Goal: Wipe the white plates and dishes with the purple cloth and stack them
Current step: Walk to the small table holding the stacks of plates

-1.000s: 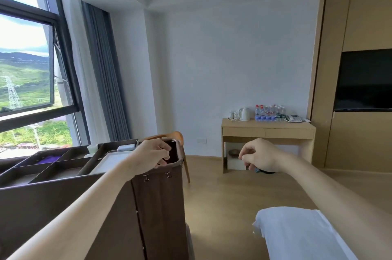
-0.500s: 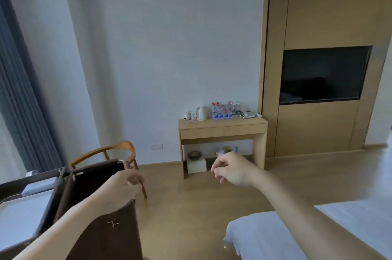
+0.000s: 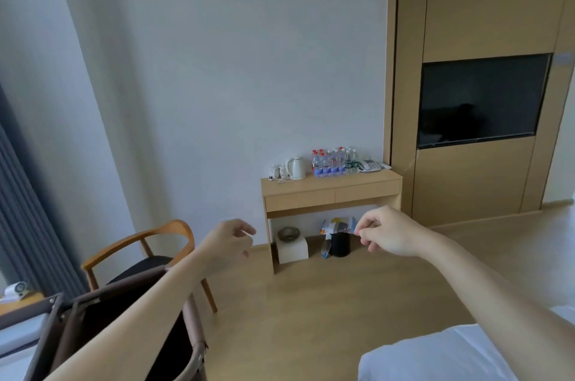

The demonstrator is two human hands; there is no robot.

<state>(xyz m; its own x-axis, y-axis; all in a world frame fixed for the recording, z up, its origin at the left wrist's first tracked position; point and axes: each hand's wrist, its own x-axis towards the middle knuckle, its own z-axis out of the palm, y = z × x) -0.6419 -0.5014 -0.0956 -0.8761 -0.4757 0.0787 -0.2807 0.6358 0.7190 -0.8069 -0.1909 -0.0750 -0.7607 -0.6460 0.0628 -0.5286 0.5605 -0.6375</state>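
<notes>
left hand (image 3: 228, 243) and right hand (image 3: 385, 232) hover apart, each grip loosely curled, empty.

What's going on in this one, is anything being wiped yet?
Not at this moment. The person's left hand and right hand are both raised in mid-air, fingers loosely curled, holding nothing. Nothing to wipe, nor any cloth, is in view. The left forearm reaches over a dark brown fabric cart at lower left. Ahead stands a light wooden desk with a white kettle.
</notes>
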